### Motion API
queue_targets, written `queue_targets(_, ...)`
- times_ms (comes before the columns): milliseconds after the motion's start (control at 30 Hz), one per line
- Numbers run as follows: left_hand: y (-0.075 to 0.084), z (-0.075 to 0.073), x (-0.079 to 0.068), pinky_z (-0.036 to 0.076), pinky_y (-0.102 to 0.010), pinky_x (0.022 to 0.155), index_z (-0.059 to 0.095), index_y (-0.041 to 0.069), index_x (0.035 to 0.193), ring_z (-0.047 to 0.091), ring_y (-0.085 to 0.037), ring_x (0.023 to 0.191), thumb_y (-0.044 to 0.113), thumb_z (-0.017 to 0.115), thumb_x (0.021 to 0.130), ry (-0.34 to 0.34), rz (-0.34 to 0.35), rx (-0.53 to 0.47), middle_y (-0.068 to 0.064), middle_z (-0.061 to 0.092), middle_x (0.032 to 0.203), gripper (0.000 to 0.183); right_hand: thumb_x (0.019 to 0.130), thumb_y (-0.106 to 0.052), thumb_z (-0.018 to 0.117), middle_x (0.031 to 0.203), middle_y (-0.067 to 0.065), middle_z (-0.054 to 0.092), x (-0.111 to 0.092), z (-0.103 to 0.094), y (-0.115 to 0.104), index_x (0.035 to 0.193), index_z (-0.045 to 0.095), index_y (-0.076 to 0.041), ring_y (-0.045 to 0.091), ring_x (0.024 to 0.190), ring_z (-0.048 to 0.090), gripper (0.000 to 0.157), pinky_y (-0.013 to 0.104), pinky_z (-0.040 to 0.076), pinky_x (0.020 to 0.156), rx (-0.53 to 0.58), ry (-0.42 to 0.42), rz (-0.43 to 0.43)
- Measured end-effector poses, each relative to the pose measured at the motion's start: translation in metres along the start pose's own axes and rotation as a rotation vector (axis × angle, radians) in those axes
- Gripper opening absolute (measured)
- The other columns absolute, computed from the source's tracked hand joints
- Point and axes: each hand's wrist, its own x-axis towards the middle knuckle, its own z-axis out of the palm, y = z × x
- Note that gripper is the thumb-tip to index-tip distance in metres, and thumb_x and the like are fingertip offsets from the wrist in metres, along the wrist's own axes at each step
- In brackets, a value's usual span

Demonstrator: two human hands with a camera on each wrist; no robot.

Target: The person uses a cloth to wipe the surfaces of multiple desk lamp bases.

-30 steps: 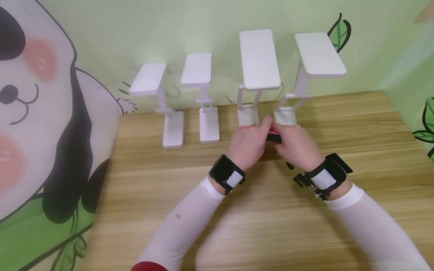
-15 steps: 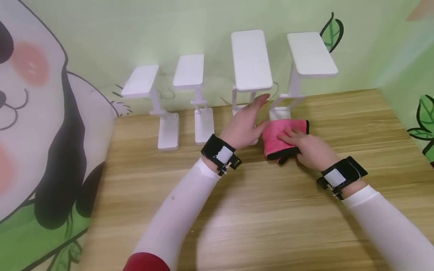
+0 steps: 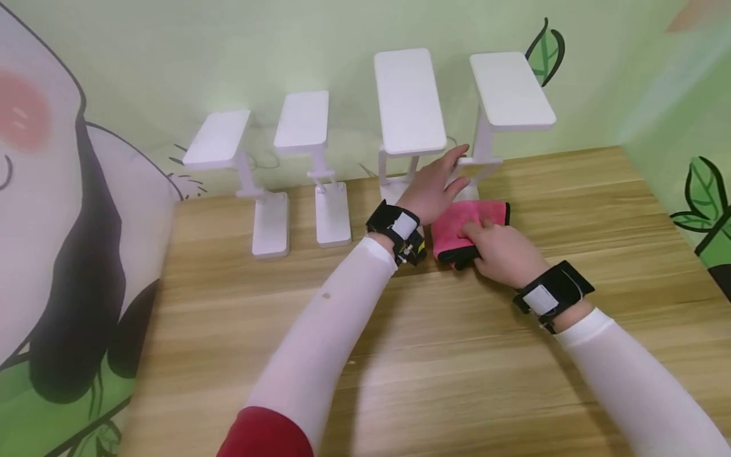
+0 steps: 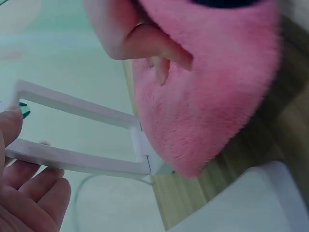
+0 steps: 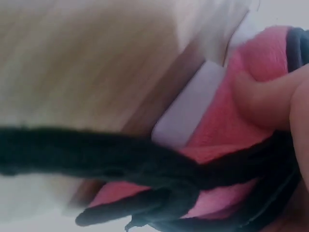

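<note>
A folded pink cloth (image 3: pixel 454 222) with black edging drapes over the base of the rightmost white desk lamp (image 3: pixel 514 92). My right hand (image 3: pixel 508 254) grips the cloth at its near right part, fingertips pressing into the plush, as the left wrist view also shows. In the right wrist view, part of the pale base (image 5: pixel 186 106) peeks out beside the cloth. My left hand (image 3: pixel 428 190) holds that lamp's folding arm; in the left wrist view the thumb and fingers lie around the far end of the white arm (image 4: pixel 72 162). The cloth hides most of the base.
Another tall lamp (image 3: pixel 408 101) stands just left of my left hand, its base partly behind that wrist. Two smaller white lamps (image 3: pixel 302 120) stand farther left. A green painted wall (image 3: pixel 337 38) rises behind the wooden table (image 3: pixel 434 355).
The cloth, earlier mostly hidden between both hands, now lies spread over the lamp's base under my right hand. My left hand has moved right to the rightmost lamp's arm.
</note>
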Motion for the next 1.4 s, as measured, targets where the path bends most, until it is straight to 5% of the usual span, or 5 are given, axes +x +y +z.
queue_targets(300, -0.01, 0.009, 0.012, 0.041, -0.025, 0.064, 0.056, 0.019, 0.111, 0.052, -0.015, 0.069, 0.031, 0.045, 0.097, 0.128, 0.023, 0.03, -0.002, 0.063, 0.083, 0.022, 0.075, -0.005, 0.06, 0.136, 0.025, 0.05, 0.002, 0.007, -0.008, 0.138, 0.045, -0.008, 0.045, 0.121, 0.048, 0.065, 0.057, 0.052, 0.076, -0.002, -0.073, 0.019)
queue_targets(500, -0.01, 0.012, 0.013, 0.04, -0.025, 0.06, 0.054, 0.017, 0.102, 0.057, -0.014, 0.07, 0.028, 0.047, 0.096, 0.154, 0.025, 0.072, 0.001, 0.071, 0.092, 0.014, 0.077, -0.003, 0.056, 0.146, 0.022, 0.039, 0.02, 0.007, 0.0, 0.141, 0.042, -0.011, 0.04, 0.131, 0.039, 0.066, 0.056, 0.042, 0.098, 0.141, -0.089, 0.068)
queue_targets(700, -0.008, 0.015, 0.015, 0.043, -0.026, 0.063, 0.054, 0.019, 0.102, 0.058, -0.011, 0.075, 0.03, 0.045, 0.097, 0.141, -0.004, 0.075, 0.006, 0.069, 0.096, 0.015, 0.077, -0.008, 0.058, 0.151, 0.015, 0.033, 0.036, 0.012, 0.014, 0.146, 0.03, -0.019, 0.035, 0.133, 0.038, 0.076, 0.055, 0.043, 0.095, 0.147, -0.037, 0.086)
queue_targets(1167, -0.002, 0.018, 0.019, 0.037, -0.027, 0.054, 0.053, 0.02, 0.1, 0.052, -0.017, 0.064, 0.034, 0.046, 0.095, 0.2, -0.027, 0.144, 0.0, 0.062, 0.077, 0.017, 0.081, -0.006, 0.059, 0.151, 0.015, 0.033, -0.015, 0.001, -0.006, 0.144, 0.035, -0.022, 0.04, 0.137, 0.03, 0.07, 0.055, 0.048, 0.089, 0.08, -0.112, 0.06)
queue_targets(1400, -0.004, 0.02, 0.019, 0.035, -0.026, 0.053, 0.053, 0.019, 0.099, 0.051, -0.017, 0.063, 0.034, 0.047, 0.095, 0.183, -0.027, 0.119, 0.001, 0.057, 0.073, 0.017, 0.081, -0.006, 0.054, 0.149, 0.017, 0.035, 0.004, 0.0, 0.0, 0.146, 0.032, -0.023, 0.039, 0.134, 0.035, 0.07, 0.055, 0.05, 0.083, 0.095, -0.13, 0.065)
